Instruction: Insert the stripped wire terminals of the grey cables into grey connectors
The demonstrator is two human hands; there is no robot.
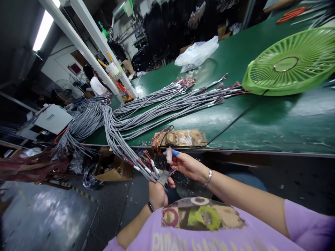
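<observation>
My left hand (157, 193) is closed around the ends of a bundle of grey cables (123, 143), whose stripped red, black and coloured wire tips stick out above my fist. My right hand (186, 164) is just to the right of those tips, below the table edge. Its taped fingertips, one blue and one pale, pinch at thin wires near the bundle's end. The grey cables run up and left from my fist, over the table edge. A wooden block (180, 138) with a small fixture and red and black leads sits on the table edge just above my hands.
Many more grey cables (183, 96) lie spread across the green table (274, 118). A green fan (290, 64) lies at the right, a clear plastic bag (196, 53) behind. Cardboard boxes (112, 170) stand on the floor at left. Another person (96, 83) sits far back left.
</observation>
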